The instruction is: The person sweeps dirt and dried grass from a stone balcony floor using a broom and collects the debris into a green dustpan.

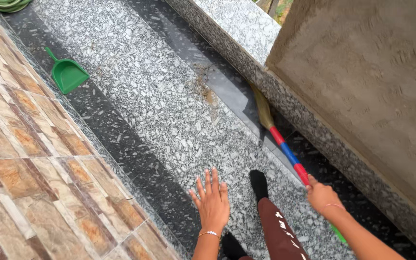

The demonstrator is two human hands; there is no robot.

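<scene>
Straw broom (279,139) with red-blue-striped handle, slanted along the granite ledge.

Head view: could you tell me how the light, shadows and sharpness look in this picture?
Head view: soft, even daylight, no hard shadows or glare on the speckled floor; the left hand, the right hand on the broom and the green dustpan are all sharp; straight edges lean, suggesting wide-angle distortion.
</scene>
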